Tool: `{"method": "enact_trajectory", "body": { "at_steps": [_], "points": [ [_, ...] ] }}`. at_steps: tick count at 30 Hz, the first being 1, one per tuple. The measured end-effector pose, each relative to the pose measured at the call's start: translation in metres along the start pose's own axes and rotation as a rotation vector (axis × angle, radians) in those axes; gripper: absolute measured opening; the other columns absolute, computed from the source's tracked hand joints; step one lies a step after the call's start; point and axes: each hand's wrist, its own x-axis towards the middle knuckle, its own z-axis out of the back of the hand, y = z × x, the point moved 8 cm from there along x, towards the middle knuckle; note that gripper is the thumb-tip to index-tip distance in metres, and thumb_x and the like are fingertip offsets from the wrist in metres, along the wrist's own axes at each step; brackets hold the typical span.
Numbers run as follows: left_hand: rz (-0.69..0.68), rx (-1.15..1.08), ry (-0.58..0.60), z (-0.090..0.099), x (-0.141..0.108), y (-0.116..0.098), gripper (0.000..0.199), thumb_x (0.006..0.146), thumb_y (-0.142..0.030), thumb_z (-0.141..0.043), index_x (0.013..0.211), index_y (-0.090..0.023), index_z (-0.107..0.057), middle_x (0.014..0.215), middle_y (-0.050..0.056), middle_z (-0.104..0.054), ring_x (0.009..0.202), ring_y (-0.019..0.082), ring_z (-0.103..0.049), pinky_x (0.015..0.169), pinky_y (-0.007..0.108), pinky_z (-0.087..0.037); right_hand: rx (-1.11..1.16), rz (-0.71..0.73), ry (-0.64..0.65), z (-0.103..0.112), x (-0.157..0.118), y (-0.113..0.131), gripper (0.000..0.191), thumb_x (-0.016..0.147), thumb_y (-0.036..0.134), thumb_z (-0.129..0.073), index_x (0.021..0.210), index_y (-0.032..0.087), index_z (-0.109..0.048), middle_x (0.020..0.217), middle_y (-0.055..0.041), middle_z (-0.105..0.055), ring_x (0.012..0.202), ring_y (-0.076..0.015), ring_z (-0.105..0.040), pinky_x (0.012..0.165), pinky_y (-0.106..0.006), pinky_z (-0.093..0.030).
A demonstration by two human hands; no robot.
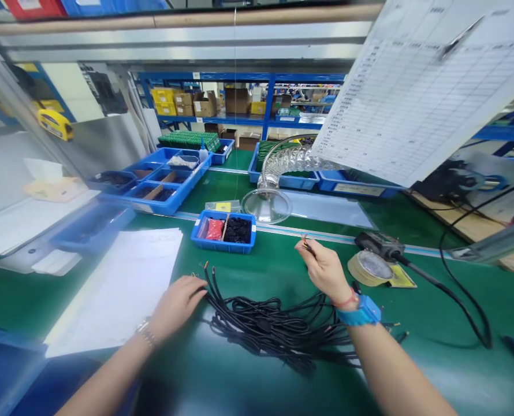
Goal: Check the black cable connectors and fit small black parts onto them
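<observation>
Two hands work at one black cable bundle (278, 329): left hand (178, 304) lies open against it, right hand (324, 268) pinches wire ends (308, 246) (too small to count).

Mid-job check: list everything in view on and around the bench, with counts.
black cable bundle: one, black, between the hands
white paper sheets: several, white, left of the cables
parts tray: one, blue, behind the cables, red and black contents
divided tray: one, blue, back left
tape roll: one, tan, right of the right hand
corded tool: one, black, behind the tape roll
extractor hose: one, silver, back centre, with a clear hood
printed chart: one, white, hanging upper right
left hand: one, on the cable ends, metal watch
right hand: one, raised, pinching a small dark item, blue watch
</observation>
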Motion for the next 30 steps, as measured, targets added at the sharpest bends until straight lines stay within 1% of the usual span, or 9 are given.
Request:
{"method": "enact_trajectory", "body": {
  "at_steps": [2,5,8,11,14,21,24,28,30],
  "points": [
    [0.023,0.093,-0.007,0.012,0.003,0.008,0.021,0.068,-0.035,-0.059,0.086,-0.027,-0.067,0.093,0.006,-0.064,0.091,0.025,-0.051,0.088,0.035,-0.035,-0.225,0.090,0.152,-0.028,-0.008,-0.007,0.018,0.083,0.030,-0.042,0.078,0.021,-0.057,0.072,-0.0024,-0.059,0.064,-0.0141,-0.053,0.060,-0.025,-0.039],
    [-0.005,0.169,-0.021,0.026,0.016,0.007,0.022,0.068,-0.038,-0.059,0.085,-0.026,-0.066,0.092,0.006,-0.064,0.089,0.025,-0.052,0.086,0.034,-0.037,-0.558,0.151,0.504,-0.086,-0.037,-0.026,0.022,0.085,0.029,-0.038,0.079,0.021,-0.057,0.073,-0.0036,-0.063,0.064,-0.0149,-0.057,0.057,-0.024,-0.038],
    [-0.065,0.334,-0.035,0.036,0.038,-0.004,0.025,0.070,-0.039,-0.055,0.089,-0.025,-0.065,0.093,0.007,-0.064,0.089,0.025,-0.053,0.084,0.034,-0.038,-0.741,0.089,0.606,-0.112,-0.060,-0.043,0.019,0.086,0.032,-0.039,0.085,0.021,-0.054,0.072,-0.0031,-0.063,0.060,-0.0156,-0.059,0.051,-0.023,-0.037],
    [-0.131,0.411,-0.051,0.039,0.067,-0.017,0.025,0.072,-0.038,-0.053,0.090,-0.025,-0.065,0.093,0.006,-0.064,0.089,0.025,-0.052,0.084,0.034,-0.038,-0.746,0.022,0.544,-0.110,-0.068,-0.047,0.018,0.085,0.034,-0.039,0.087,0.021,-0.051,0.074,-0.0028,-0.062,0.061,-0.0167,-0.059,0.049,-0.024,-0.036],
    [-0.184,0.254,-0.077,0.034,0.100,-0.029,0.019,0.069,-0.034,-0.057,0.082,-0.026,-0.067,0.086,0.006,-0.065,0.085,0.024,-0.052,0.084,0.033,-0.036,-0.625,0.012,0.484,-0.100,-0.066,-0.046,0.019,0.087,0.030,-0.035,0.088,0.022,-0.052,0.075,-0.0023,-0.060,0.066,-0.0159,-0.059,0.054,-0.025,-0.040],
    [-0.322,0.249,-0.001,-0.017,0.167,-0.040,0.013,0.070,-0.022,-0.056,0.066,-0.026,-0.068,0.073,0.005,-0.064,0.074,0.021,-0.052,0.079,0.031,-0.036,-0.424,0.135,0.477,-0.101,-0.060,-0.040,0.024,0.087,0.024,-0.036,0.091,0.020,-0.059,0.083,-0.0063,-0.059,0.078,-0.0172,-0.054,0.068,-0.029,-0.045],
    [-0.333,0.282,0.026,-0.034,0.179,-0.038,0.012,0.068,-0.021,-0.058,0.063,-0.026,-0.068,0.069,0.005,-0.064,0.070,0.020,-0.051,0.077,0.030,-0.036,-0.443,0.212,0.385,-0.095,-0.057,-0.032,0.025,0.085,0.025,-0.039,0.105,0.020,-0.055,0.093,-0.0090,-0.060,0.090,-0.0221,-0.052,0.077,-0.037,-0.044],
    [-0.340,0.335,0.069,-0.049,0.181,-0.038,0.008,0.063,-0.019,-0.063,0.065,-0.025,-0.068,0.070,0.005,-0.063,0.070,0.020,-0.050,0.078,0.029,-0.036,-0.459,0.158,0.257,-0.076,-0.052,-0.030,0.032,0.088,0.026,-0.033,0.114,0.019,-0.050,0.070,-0.0063,-0.060,0.065,-0.0181,-0.055,0.060,-0.031,-0.045],
    [-0.324,0.371,0.070,-0.053,0.180,-0.038,0.008,0.065,-0.020,-0.061,0.067,-0.024,-0.067,0.071,0.006,-0.062,0.073,0.021,-0.050,0.078,0.031,-0.036,-0.436,0.060,0.196,-0.065,-0.049,-0.033,0.034,0.088,0.028,-0.033,0.118,0.019,-0.045,0.075,-0.0070,-0.060,0.065,-0.0179,-0.056,0.059,-0.030,-0.044]
  ]
}}
